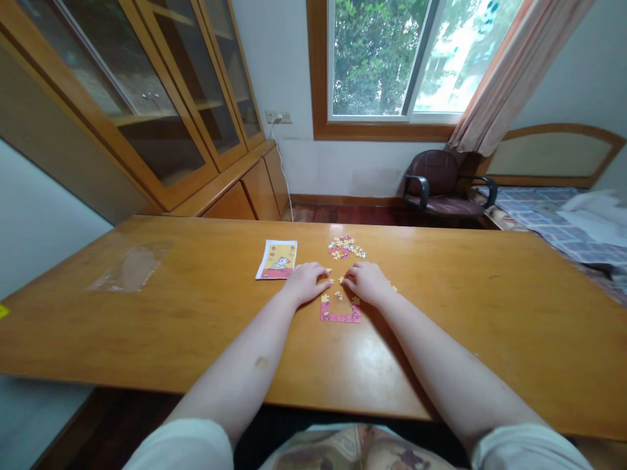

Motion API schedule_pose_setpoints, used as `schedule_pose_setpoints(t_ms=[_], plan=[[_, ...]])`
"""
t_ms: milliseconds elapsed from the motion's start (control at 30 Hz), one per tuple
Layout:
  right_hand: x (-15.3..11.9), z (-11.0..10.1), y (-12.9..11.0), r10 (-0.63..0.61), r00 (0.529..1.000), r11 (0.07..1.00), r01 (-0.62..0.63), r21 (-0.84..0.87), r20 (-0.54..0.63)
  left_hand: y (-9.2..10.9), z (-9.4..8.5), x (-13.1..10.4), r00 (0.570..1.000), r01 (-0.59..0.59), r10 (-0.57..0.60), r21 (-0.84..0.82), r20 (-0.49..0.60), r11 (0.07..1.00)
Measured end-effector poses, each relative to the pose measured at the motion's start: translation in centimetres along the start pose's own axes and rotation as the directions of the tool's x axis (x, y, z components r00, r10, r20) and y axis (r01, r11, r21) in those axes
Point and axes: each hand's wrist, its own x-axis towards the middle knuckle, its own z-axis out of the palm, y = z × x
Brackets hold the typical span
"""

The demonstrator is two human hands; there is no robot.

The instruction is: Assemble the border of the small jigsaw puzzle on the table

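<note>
My left hand (307, 282) rests on the table beside a picture sheet (278, 260), its thumb and fingers apart. Small yellow jigsaw pieces lie at its fingertips, and none appears gripped. Across from it, my right hand (368, 282) has its fingertips closed at a yellow puzzle piece (341, 280). Below both hands is a partly joined jigsaw border (340, 318), pink along the bottom with short sides rising. A loose piece (338, 296) lies inside that border. Another yellow piece (394, 287) is partly hidden by my right wrist.
A heap of loose puzzle pieces (344, 247) lies beyond my hands on the wooden table (196, 326). Clear plastic wrapping (131, 267) is at the left. Past the table stand a glass-door cabinet (196, 98), an armchair (438, 183) and a bed (548, 209).
</note>
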Motion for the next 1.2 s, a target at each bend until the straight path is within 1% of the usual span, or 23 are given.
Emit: schedule_pose_setpoints(t_ms=[100, 267, 333, 433, 467, 533, 667, 733, 800, 933, 1000, 1100, 1200], plan=[[0.2, 0.7, 0.1, 0.002, 1.0, 1.0, -0.002, 0.002, -0.002, 0.0, 0.5, 0.3, 0.998, -0.057, 0.057, 0.01, 0.024, 0.998], [0.6, 1.2, 1.1, 0.023, 1.0, 0.999, -0.023, 0.036, 0.0, 0.1, 1.1, 0.9, 0.995, -0.1, 0.101, -0.038, 0.026, 0.994], [0.5, 1.1, 1.2, 0.021, 1.0, 0.998, -0.021, 0.054, -0.002, 0.2, 1.1, 0.9, 0.997, -0.077, 0.077, -0.056, -0.004, 0.995], [0.3, 0.7, 1.0, 0.043, 0.998, 0.998, -0.041, 0.053, -0.038, 0.7, 0.8, 0.6, 0.997, 0.006, -0.01, -0.048, -0.074, 0.999], [0.2, 0.6, 0.8, 0.052, 0.998, 0.998, -0.05, 0.048, -0.041, 0.9, 0.6, 0.5, 0.996, 0.029, -0.032, -0.037, -0.08, 0.999], [0.0, 0.5, 0.6, 0.05, 0.998, 0.998, -0.048, 0.04, -0.032, 1.2, 0.5, 0.4, 0.997, 0.049, -0.05, -0.011, -0.058, 0.999], [-0.1, 0.6, 0.7, -0.028, 0.999, 0.999, 0.028, 0.046, -0.017, 1.5, 0.6, 0.4, 0.999, 0.032, -0.032, 0.014, -0.021, 0.999], [-0.1, 0.7, 0.8, -0.037, 0.999, 0.998, 0.037, 0.052, -0.003, 1.4, 0.7, 0.5, 1.0, 0.022, -0.022, 0.013, -0.014, 1.0], [0.1, 1.0, 0.9, -0.002, 1.0, 0.999, 0.002, 0.054, 0.002, 1.4, 1.0, 0.7, 1.0, 0.025, -0.025, 0.006, -0.01, 1.0], [0.5, 1.2, 0.8, 0.071, 0.997, 0.996, -0.069, 0.059, -0.041, 1.5, 1.4, 1.1, 0.998, 0.065, -0.065, -0.01, -0.02, 0.998], [0.4, 0.9, 0.9, 0.069, 0.995, 0.996, -0.065, 0.061, -0.066, 1.5, 1.2, 1.0, 0.997, 0.061, -0.062, -0.04, -0.039, 0.997], [-0.3, 0.2, 1.3, 0.033, 0.997, 0.998, -0.03, 0.056, -0.068, 1.6, 0.6, 0.6, 0.998, 0.009, -0.014, -0.074, -0.066, 0.997], [-1.1, -0.6, 1.5, 0.033, 0.999, 0.999, -0.032, 0.033, -0.027, 2.1, -0.1, 0.0, 0.999, -0.023, 0.021, -0.044, -0.033, 0.999]])
